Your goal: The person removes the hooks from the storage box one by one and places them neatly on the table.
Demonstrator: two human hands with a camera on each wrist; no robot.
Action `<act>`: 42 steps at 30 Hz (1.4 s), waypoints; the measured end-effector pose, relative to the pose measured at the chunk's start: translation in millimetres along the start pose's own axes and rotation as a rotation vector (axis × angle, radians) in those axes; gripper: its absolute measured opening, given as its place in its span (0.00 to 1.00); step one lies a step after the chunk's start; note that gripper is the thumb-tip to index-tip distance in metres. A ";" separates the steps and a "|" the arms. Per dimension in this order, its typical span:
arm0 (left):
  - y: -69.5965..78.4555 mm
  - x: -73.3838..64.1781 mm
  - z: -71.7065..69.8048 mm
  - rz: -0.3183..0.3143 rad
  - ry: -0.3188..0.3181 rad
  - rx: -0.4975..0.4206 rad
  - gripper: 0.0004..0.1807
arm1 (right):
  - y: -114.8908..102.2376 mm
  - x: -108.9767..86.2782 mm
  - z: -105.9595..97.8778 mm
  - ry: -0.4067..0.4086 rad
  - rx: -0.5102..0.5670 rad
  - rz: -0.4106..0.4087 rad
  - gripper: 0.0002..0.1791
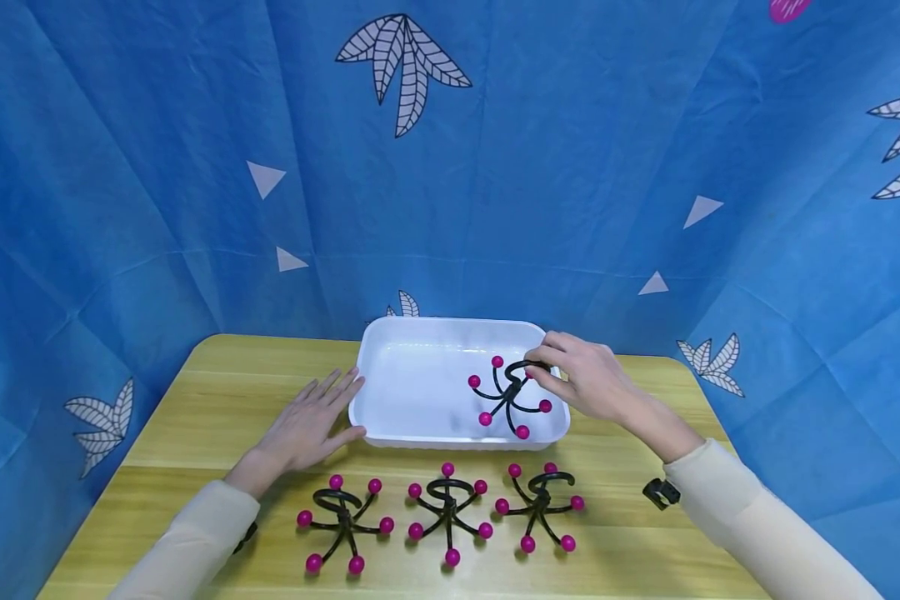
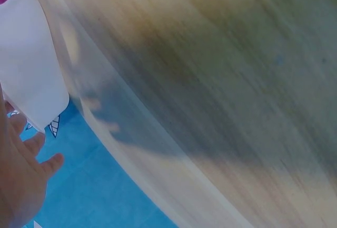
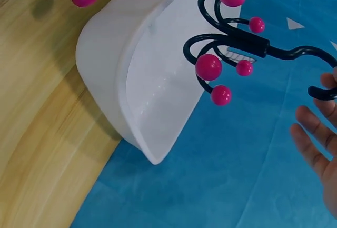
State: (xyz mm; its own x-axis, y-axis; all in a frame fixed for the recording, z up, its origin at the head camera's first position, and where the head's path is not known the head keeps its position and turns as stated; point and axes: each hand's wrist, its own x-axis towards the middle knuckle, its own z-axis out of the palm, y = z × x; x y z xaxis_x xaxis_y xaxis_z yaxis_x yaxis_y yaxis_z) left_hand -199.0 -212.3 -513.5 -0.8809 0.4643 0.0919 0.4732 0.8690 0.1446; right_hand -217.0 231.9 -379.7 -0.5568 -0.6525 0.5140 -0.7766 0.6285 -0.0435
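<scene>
My right hand point(image 1: 585, 375) pinches the curved top of a black multi-arm hanging hook point(image 1: 509, 392) with pink ball tips. In the head view this hook is over the right part of a white plastic basin point(image 1: 412, 392). The right wrist view shows the hook point(image 3: 242, 43) above the basin point(image 3: 158, 75), its arms clear of the wall. My left hand point(image 1: 307, 425) lies with fingers spread at the basin's left side, fingertips at the rim. Only part of the left hand point(image 2: 23, 170) appears in the left wrist view.
Three similar hooks stand in a row in front of the basin: a left one point(image 1: 345, 521), a middle one point(image 1: 450, 512) and a right one point(image 1: 542, 504). Under everything is a wood-grain table point(image 1: 217, 408). A blue patterned cloth point(image 1: 495, 183) hangs behind and at both sides.
</scene>
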 end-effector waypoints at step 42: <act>-0.3 0.7 0.4 -0.005 -0.012 0.000 0.47 | 1.8 -110.3 -67.3 0.037 -0.093 0.082 0.13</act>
State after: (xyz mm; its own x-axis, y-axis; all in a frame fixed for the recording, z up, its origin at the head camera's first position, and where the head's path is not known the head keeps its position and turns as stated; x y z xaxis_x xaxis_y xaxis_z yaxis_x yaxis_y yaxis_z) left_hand -199.8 -212.2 -513.8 -0.8832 0.4623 0.0790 0.4690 0.8713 0.1447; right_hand -137.1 333.4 -378.8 -0.6049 -0.5820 0.5435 -0.6972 0.7168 -0.0083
